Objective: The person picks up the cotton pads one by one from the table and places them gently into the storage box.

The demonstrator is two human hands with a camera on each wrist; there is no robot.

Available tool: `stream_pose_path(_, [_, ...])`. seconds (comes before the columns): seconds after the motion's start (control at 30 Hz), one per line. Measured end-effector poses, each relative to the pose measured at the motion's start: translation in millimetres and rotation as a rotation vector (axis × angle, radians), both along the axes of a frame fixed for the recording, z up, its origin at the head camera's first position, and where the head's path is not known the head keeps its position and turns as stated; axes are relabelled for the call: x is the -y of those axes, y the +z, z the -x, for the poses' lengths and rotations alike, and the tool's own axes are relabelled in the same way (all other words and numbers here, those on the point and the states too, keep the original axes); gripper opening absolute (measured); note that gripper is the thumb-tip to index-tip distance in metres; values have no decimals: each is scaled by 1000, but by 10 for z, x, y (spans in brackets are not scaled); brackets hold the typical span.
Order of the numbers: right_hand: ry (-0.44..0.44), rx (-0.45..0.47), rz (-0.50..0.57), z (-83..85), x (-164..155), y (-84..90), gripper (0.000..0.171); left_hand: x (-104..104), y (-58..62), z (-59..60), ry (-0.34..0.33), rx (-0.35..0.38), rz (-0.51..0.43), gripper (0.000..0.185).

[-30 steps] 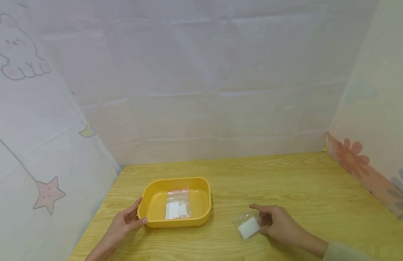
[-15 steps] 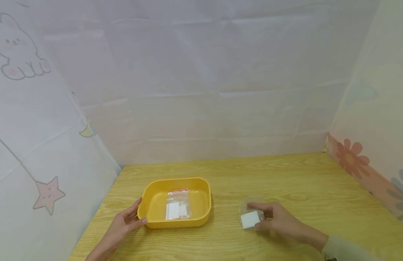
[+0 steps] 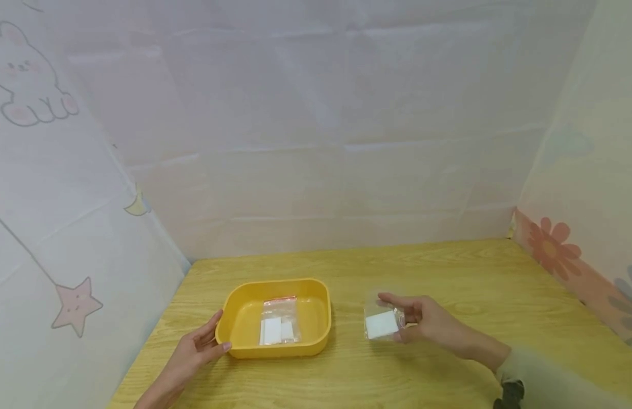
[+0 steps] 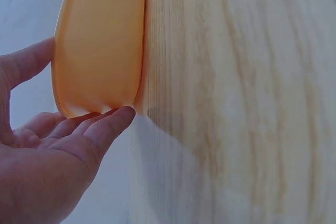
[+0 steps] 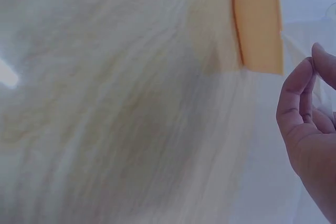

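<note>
A yellow plastic bin (image 3: 275,351) with rounded corners stands on the table, left of centre in the head view. My left hand (image 3: 193,347) holds its left end, thumb at the front rim and fingers against the end wall; the left wrist view shows those fingertips on the bin (image 4: 102,40). Inside lies a clear zip bag (image 3: 280,309) with a red strip and white flat pieces. To the right of the bin, my right hand (image 3: 436,322) pinches a small clear plastic bag (image 3: 381,325) holding a white rectangular piece. That bag is mostly hidden in the right wrist view.
The wood-grain table (image 3: 423,267) reaches back to a pale sheet wall (image 3: 316,187). Printed side walls stand left and right, one with a star (image 3: 77,305), the other with a red flower (image 3: 549,248). A dark band (image 3: 510,393) shows at the right sleeve.
My right hand has moved away from me and slightly left with the small bag, which has turned and come up off the table. The left hand and bin stay put.
</note>
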State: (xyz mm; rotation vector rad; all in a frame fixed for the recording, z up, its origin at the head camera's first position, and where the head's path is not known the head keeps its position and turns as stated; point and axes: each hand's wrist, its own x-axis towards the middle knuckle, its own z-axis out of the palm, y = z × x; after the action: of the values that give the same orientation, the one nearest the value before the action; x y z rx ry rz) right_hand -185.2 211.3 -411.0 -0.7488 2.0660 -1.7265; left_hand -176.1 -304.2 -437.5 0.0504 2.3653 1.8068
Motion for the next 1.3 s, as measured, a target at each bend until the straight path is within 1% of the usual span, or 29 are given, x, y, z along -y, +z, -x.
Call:
stream_pose_path(0.07, [8, 16, 14, 25, 34, 63, 85, -3, -2, -4, 2, 2, 4, 85])
stream_pose_path(0.17, [15, 4, 5, 81, 103, 154, 86, -4, -4, 0, -3, -1, -5, 84])
stream_pose_path(0.3, [6, -38, -47, 172, 233, 268, 86, 1, -2, 9, -9, -4, -14, 85])
stream_pose_path(0.43, [1, -52, -79, 266, 386, 366, 86, 8, -4, 15, -8, -5, -14, 85])
stream_pose_path(0.6, [41, -16, -63, 401, 630, 468, 86, 0, -10, 19, -6, -8, -9, 84])
stream_pose_path(0.73, [67, 6, -84, 508, 844, 529, 86, -5, -8, 8, -11, -13, -5, 83])
stream_pose_path(0.83, [91, 14, -101, 574, 1008, 548, 86, -4, -8, -7, -10, -17, -1, 83])
stream_pose_path(0.93, [137, 23, -95, 629, 1171, 537, 87, -2, -15, -21, 0, -10, -9, 83])
stream_pose_path(1.03, [181, 25, -84, 675, 1319, 515, 87, 8, -25, -18, -10, -21, -13, 83])
stream_pose_path(1.17, [193, 17, -89, 730, 1491, 459, 86, 11, -32, -2, -13, -37, -21, 83])
stream_pose_path(1.3, [181, 28, -106, 767, 1646, 369, 84, 5, -31, 5, -9, -40, -27, 83])
